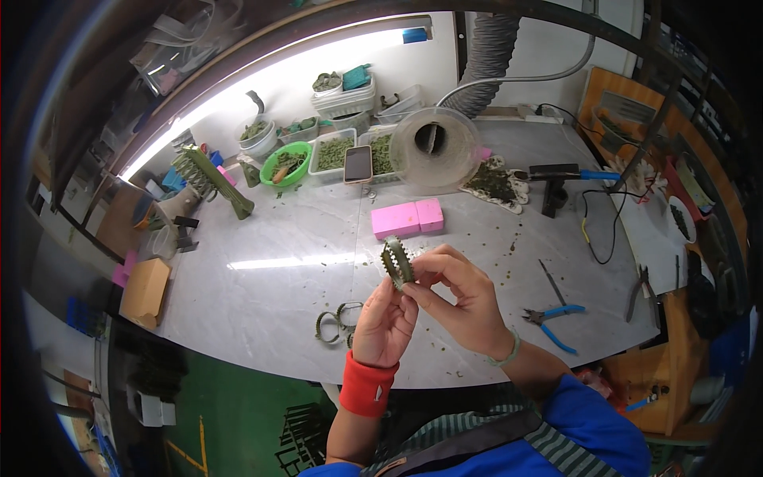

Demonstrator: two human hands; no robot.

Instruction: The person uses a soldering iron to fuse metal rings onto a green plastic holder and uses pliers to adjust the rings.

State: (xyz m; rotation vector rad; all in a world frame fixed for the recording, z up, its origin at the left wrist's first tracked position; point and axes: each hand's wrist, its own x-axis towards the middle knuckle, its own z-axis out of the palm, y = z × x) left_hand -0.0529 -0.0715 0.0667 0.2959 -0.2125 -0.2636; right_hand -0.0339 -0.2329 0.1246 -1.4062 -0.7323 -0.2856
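Note:
A dark green ring-shaped piece with small knobs along its edges [396, 262] is held up above the table between both hands. My left hand [383, 324], with a red wristband below it, pinches the lower part of the ring. The fingertips of my right hand [462, 296] close on its right side. Several similar green knobbed rings [327, 327] lie on the table just left of my left wrist. A pink block [407, 219] rests beyond the hands.
Blue-handled cutting pliers [554, 316] lie at the right, near a thin rod [550, 281]. A hand-held tool on a stand [554, 172] trails a cable. Along the back are a green basket [304, 151], tubs of green pieces, a phone [358, 164] and a clear round duct hood [405, 163].

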